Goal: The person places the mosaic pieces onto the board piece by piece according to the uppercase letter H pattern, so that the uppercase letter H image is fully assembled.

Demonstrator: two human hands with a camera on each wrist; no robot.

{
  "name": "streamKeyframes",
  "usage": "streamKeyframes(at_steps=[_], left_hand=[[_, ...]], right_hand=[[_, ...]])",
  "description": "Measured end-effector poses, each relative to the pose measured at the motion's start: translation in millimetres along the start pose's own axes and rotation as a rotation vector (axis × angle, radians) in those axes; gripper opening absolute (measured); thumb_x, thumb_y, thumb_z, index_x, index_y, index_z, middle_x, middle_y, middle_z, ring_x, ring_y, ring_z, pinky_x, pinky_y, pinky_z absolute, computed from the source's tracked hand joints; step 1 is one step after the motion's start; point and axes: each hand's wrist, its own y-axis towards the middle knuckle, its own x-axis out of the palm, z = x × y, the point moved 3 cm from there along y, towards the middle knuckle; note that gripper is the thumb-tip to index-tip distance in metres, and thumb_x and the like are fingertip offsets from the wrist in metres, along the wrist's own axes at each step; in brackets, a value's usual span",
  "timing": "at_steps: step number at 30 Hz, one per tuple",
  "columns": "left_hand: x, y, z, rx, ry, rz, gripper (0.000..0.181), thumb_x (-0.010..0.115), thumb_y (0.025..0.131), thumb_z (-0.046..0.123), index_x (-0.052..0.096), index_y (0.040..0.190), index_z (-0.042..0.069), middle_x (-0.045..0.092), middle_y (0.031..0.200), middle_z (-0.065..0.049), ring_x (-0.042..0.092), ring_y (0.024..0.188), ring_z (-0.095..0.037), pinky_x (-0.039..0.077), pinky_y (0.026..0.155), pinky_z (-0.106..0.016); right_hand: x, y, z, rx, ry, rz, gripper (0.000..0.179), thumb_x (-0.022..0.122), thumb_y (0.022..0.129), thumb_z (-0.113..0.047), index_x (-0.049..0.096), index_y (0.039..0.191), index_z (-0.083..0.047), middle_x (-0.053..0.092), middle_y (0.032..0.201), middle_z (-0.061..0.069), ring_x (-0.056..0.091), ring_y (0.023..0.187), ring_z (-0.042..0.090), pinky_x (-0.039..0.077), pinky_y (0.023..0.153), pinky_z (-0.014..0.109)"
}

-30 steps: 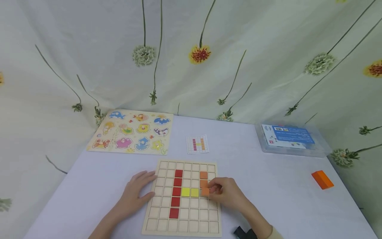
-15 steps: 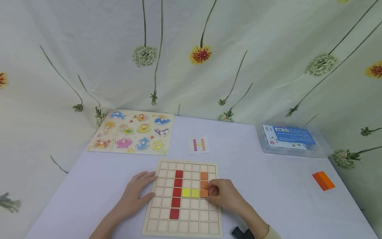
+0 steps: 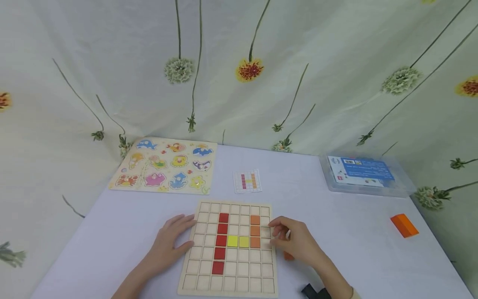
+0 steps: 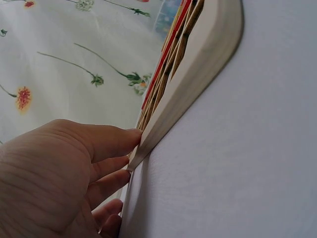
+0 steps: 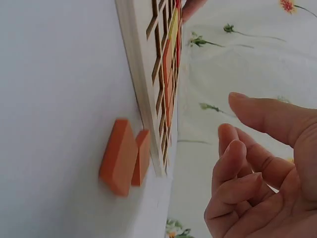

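A wooden grid board (image 3: 209, 282) lies on the table with square tiles in its cells: a column of red tiles (image 3: 221, 240), two yellow tiles (image 3: 244, 242) and three orange tiles (image 3: 255, 231) in a column. Against the board's left edge, my left hand (image 3: 168, 238) rests with extended fingers; its thumb touches the rim in the left wrist view. My right hand (image 3: 296, 241) hovers over the right edge, thumb and index finger apart, holding nothing. Below it, loose orange pieces (image 5: 119, 158) lie beside the board, mostly hidden by the hand in the head view.
A small pattern card (image 3: 248, 181) lies behind the board. A sea-animal puzzle (image 3: 162, 166) is at the back left, a clear plastic box (image 3: 367, 174) at the back right. An orange block (image 3: 404, 225) sits far right. Something black (image 3: 315, 291) shows near the right wrist.
My right hand set the third orange tile into its cell beside the yellow ones, let go and moved off to the right. The left hand stayed put.
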Motion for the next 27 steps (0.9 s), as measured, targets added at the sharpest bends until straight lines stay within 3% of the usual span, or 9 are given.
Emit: streamKeyframes(at_steps=[5,9,27], left_hand=[[-1.6,0.8,1.9,-0.017,0.002,-0.012,0.051,0.074,0.082,0.01,0.06,0.131,0.013,0.056,0.141,-0.008,0.038,0.136,-0.037,0.029,0.102,-0.071],[-2.3,1.0,3.0,-0.032,0.005,-0.023,0.052,0.074,0.082,0.009,0.059,0.132,0.014,0.056,0.141,-0.009,0.036,0.136,-0.037,0.029,0.101,-0.07],[-3.4,1.5,4.3,-0.039,0.0,-0.033,0.052,0.074,0.083,0.011,0.059,0.133,0.014,0.055,0.142,-0.009,0.036,0.137,-0.037,0.029,0.102,-0.071]], right_hand=[[-22.7,-10.9,15.8,0.027,0.011,0.099,0.032,0.078,0.078,-0.006,0.069,0.108,-0.01,0.061,0.083,-0.005,0.049,0.07,0.005,0.043,0.059,0.02],[-30.5,-17.1,29.6,0.03,0.045,0.133,0.034,0.077,0.078,-0.001,0.068,0.109,-0.009,0.06,0.083,-0.003,0.049,0.07,0.005,0.043,0.058,0.02],[-14.4,-12.1,69.3,-0.038,0.06,0.019,0.039,0.076,0.079,-0.002,0.067,0.116,-0.012,0.063,0.091,0.0,0.051,0.072,0.005,0.046,0.064,0.02]])
